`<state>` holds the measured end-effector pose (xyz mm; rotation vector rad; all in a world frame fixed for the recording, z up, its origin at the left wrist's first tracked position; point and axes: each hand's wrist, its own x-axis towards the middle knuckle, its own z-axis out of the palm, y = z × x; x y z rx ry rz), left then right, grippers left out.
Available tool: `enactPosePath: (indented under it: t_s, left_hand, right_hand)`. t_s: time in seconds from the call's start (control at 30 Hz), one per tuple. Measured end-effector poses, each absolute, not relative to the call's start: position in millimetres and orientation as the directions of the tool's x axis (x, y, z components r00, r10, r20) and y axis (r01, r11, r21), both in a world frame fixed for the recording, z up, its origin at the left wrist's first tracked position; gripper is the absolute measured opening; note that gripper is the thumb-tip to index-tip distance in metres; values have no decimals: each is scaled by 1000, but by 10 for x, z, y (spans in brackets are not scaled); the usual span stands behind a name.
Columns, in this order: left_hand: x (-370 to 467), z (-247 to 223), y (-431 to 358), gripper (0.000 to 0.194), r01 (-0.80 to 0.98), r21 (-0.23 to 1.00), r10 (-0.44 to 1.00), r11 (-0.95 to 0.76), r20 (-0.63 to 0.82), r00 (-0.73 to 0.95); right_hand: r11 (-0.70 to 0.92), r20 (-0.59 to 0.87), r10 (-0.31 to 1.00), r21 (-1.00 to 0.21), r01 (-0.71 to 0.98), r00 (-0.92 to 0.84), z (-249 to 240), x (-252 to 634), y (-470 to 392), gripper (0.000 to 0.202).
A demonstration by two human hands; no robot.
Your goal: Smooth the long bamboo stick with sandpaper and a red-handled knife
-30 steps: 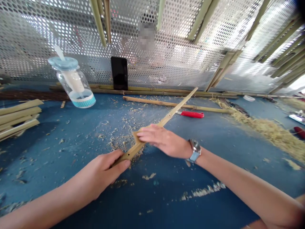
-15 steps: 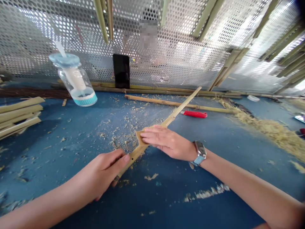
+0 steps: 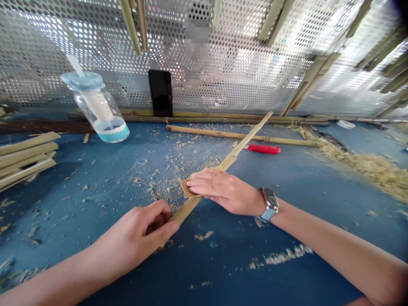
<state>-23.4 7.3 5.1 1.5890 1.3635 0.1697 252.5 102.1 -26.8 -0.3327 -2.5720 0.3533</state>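
Note:
A long bamboo strip (image 3: 247, 139) runs slantwise over the blue tabletop, its far tip reaching toward the back edge. My left hand (image 3: 148, 229) pinches the near end between thumb and fingers; that end is mostly hidden. Farther along, my right hand (image 3: 223, 189) wraps a tan piece of sandpaper (image 3: 185, 188) over the strip, its fingers together and pressing down. One corner of the sandpaper sticks out left of the fingertips. Fine shavings lie beside both hands. Just right of the strip rests a red-handled knife (image 3: 264, 149), its blade partly hidden behind the strip.
At the back left stands a clear bottle (image 3: 98, 106) with a blue lid and straw. A black phone (image 3: 160, 93) leans on the perforated metal screen (image 3: 229, 80). Bamboo pieces (image 3: 28, 155) are stacked at left, a bamboo stick (image 3: 207, 133) lies behind, and shavings (image 3: 366, 165) are heaped at right.
The bamboo strip has been turned about its length: dark holes showed on it before, and now a smooth face and a node show. My left fingers have shifted on the near end.

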Motion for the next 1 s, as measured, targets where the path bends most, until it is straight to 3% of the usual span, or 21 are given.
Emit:
enactPosePath:
  t_s: [0.17,0.23,0.4,0.5,0.7,0.77,0.9,1.0]
  left_hand:
    - [-248,27,101,47,687,721,807,87,-456,375]
    - [-239,37,109,47,681,727,817,87,-444,369]
    - [-201,52,92,48,637,744,826,199,-478,300]
    - [-212,34,83,53,580,767,834,274,-490,253]
    - [-285,-35,114,51,645,718,796,263,-539,275]
    - [-286,-71,114,50,593,763,818,258,-500,286]
    - [-258,-100,102,44,500,819,831,283,-469,298]
    - [-250,-73,103,48,488,805,825,339,-503,257]
  right_hand:
    - [840,395,520,-400,368,-758,-248,2786,1330,47]
    - [815,392,549,-445,370,-738,-229,2768,1291,48]
    - [882,422,319,-459,104,-849,-241,2406,879,44]
    - [901,403,271,-425,83,-874,-271,2410,942,48]
    - [806,404,568,-449,385,-717,-262,2723,1346,49]
    - [833,422,522,-439,337,-741,-248,2619,1211,47]
    - [908,396,271,-407,96,-877,-252,2341,899,46]
    - [901,410,279,-425,89,-868,-278,2480,1072,49]
